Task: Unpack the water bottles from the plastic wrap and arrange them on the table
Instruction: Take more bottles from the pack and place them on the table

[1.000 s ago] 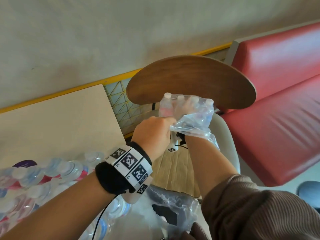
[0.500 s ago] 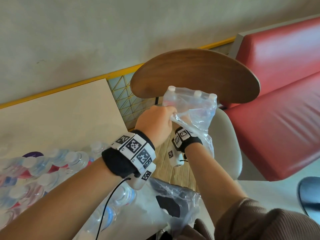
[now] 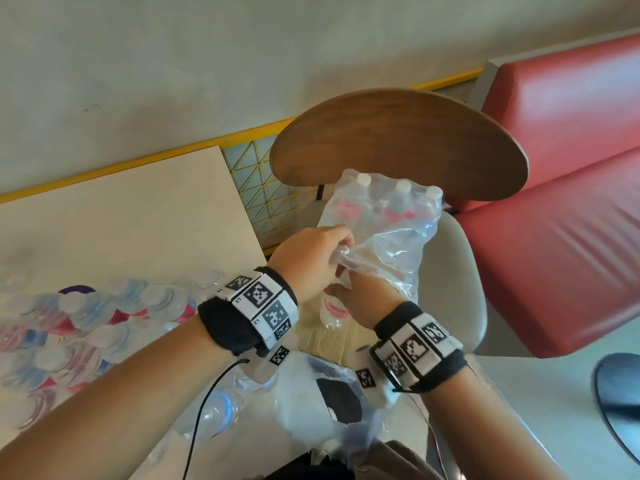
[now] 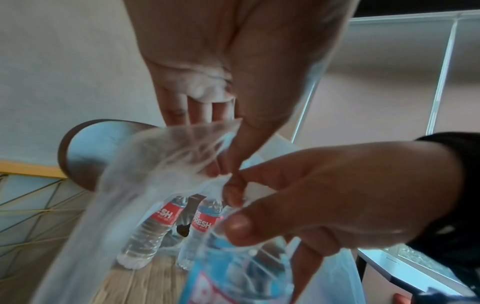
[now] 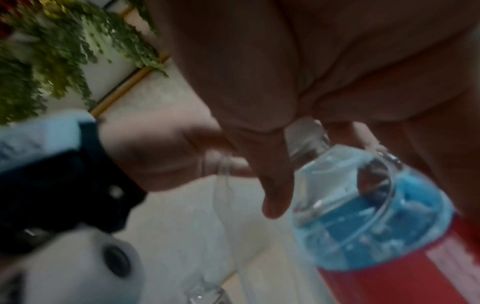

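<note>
Near wrap: a loose sheet of clear plastic (image 3: 311,386) lies closest to me, with a bottle (image 3: 218,410) on its side under it; I count it as a snag risk for my forearms.
Table stock: the table (image 3: 131,209) carries a crowd of unpacked bottles (image 3: 86,317) at its near left; a careless set-down there could, I judge, knock them over like skittles.
Right hand: my right hand (image 3: 360,299) is clamped on one red-labelled bottle (image 3: 330,311) by its neck, fingers curled round the cap end, wrist bent inward, the bottle hanging base-down over the floor gap.
Left hand: my left hand (image 3: 308,261) pinches a gathered fold of the plastic wrap (image 3: 388,237) between thumb and fingers, knuckles up, just beside the right hand.
Pack: the wrap holds at least three capped bottles (image 3: 398,199) upright on the chair seat (image 3: 446,271), in front of the wooden chair back (image 3: 398,140).
Main risk: I judge that a hard tug on the fold could tip the pack off the seat, since the film looks stretchy, not torn clean.
Second risk: a neck-only hold could let the held bottle slip; two bottles (image 4: 161,230) already stand on the floor below.
Far: a red bench (image 3: 554,202) runs along the wall.
</note>
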Motion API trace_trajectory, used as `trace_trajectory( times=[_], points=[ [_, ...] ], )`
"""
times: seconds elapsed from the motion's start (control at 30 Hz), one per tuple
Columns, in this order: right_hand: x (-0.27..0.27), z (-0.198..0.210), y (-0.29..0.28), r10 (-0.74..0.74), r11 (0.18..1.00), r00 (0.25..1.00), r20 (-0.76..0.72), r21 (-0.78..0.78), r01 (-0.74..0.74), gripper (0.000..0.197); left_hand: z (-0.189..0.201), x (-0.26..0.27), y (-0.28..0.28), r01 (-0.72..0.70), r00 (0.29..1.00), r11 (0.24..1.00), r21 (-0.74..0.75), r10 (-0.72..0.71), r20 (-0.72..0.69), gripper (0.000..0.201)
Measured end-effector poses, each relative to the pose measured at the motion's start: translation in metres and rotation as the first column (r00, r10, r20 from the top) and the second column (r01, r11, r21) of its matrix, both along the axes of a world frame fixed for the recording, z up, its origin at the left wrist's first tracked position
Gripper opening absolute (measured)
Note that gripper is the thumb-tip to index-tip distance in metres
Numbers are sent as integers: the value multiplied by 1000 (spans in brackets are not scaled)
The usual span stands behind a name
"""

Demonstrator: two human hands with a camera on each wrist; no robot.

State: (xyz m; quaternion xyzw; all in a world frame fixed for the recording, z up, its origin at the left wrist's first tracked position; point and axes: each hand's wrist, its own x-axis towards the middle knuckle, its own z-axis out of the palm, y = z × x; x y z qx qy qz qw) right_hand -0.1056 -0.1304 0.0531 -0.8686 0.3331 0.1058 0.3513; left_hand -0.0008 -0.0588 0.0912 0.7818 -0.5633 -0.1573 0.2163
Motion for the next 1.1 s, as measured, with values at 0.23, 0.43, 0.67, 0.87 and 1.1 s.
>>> trace_trajectory(
  times=[0.23,0.43,0.67,0.87,1.1],
  points=[
    [-28,3,2,-58,982,981,183,185,23,42,-28,1,38,101,995,993,-64,-101,-5,53],
    [-25,12,0,-34,993,990,136,116,18,26,-20,-17,41,52,993,975,217,-27,-116,32],
    [-23,23,-19,-220,965,964,146,179,193,38,-5,-25,13,-24,991,948,318,65,-118,61],
    [-22,30,-31,-292,931,901,322,311,190,30,-13,-24,-10,-80,972,965,249,130,-194,54],
    [-34,25,-51,-681,568,685,259,778,270,35,-5,-12,-2,-134,991,991,18,134,22,51]
  ],
)
